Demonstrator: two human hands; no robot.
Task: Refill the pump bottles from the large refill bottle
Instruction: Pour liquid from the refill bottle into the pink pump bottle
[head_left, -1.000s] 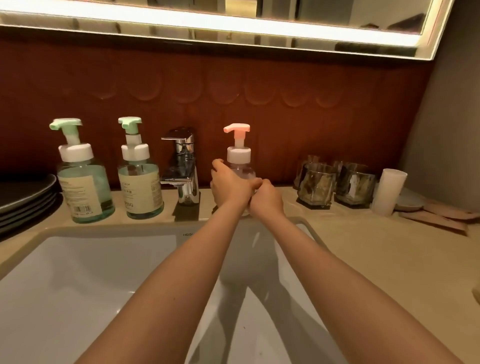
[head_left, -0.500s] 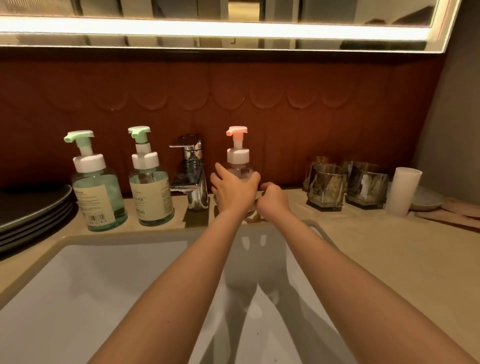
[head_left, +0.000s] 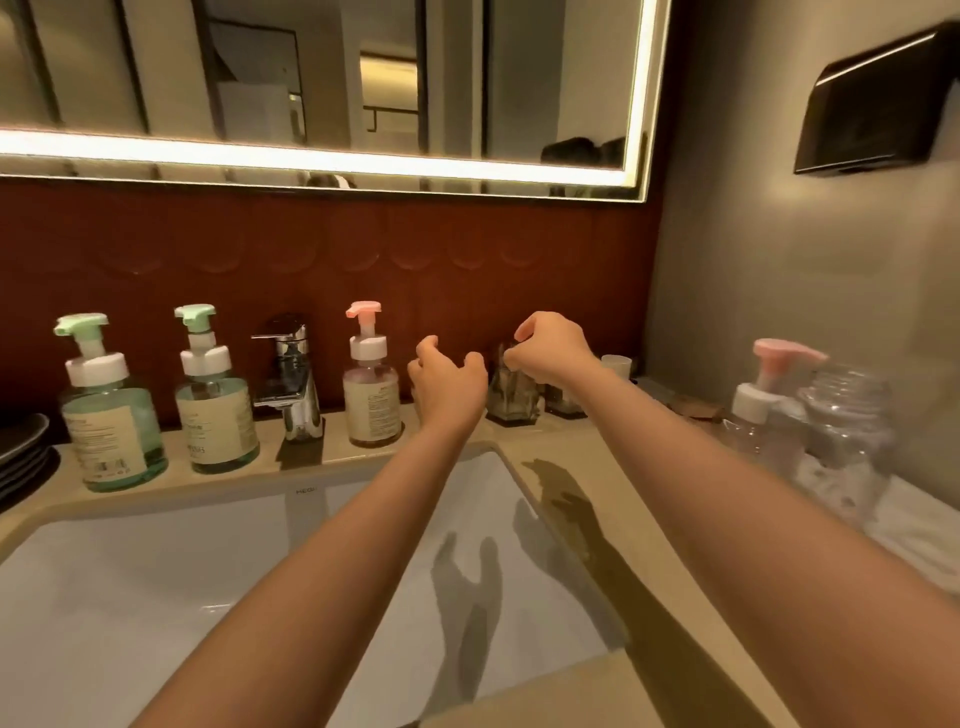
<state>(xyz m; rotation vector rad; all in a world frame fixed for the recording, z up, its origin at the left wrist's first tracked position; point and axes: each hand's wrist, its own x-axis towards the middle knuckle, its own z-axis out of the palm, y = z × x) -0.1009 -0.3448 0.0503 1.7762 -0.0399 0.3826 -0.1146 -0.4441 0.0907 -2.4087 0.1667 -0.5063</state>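
Four pump bottles (head_left: 371, 405) on beige counter (head_left: 576, 457)

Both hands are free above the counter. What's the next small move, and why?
Probably swing the right hand across to the far-right pink-pump bottle, which stands beside the clear open-necked bottle. Neither hand holds anything that shows, and the left hand hovers open. That bottle looks close to empty, while the pink-pump bottle by the faucet stands with its pump on.
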